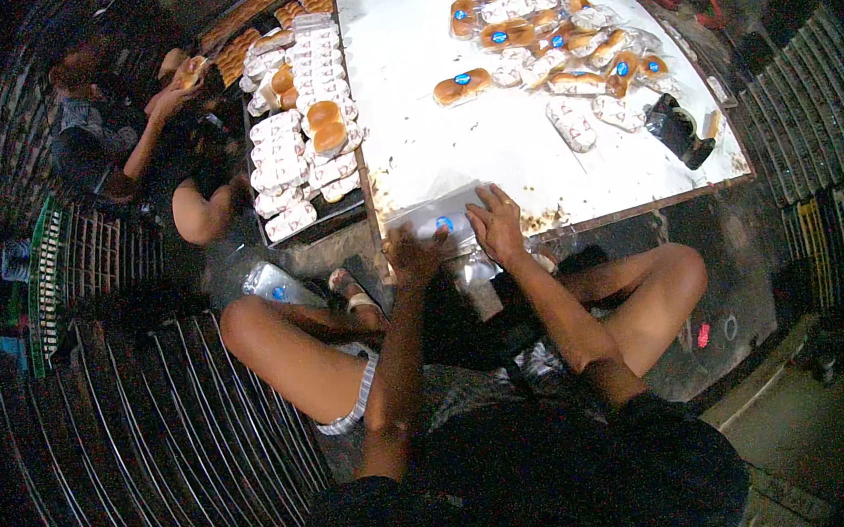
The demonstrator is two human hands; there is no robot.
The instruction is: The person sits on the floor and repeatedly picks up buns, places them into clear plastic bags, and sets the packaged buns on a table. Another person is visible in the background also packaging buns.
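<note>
While both hands press a clear empty bag (436,220) at the surface (451,140) edge, right hand (497,225) fingers lie flat and open on it, left hand (413,254) fingers curl over its near edge.

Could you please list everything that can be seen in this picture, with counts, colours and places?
White low table: one, centre, crumbs near its front edge.
Golden-brown buns in clear plastic bags with blue stickers: a loose heap, too many to count, far right of the table.
Clear plastic bag with a blue sticker: one, front edge, under both hands.
Dark tray of wrapped and bare buns: one, left of the table.
Black object: one, right edge; kind unclear.
Co-worker's arm: far left, hand holding a bun.
Left hand: on the bag's near edge.
Right hand: flat on the bag.
</note>
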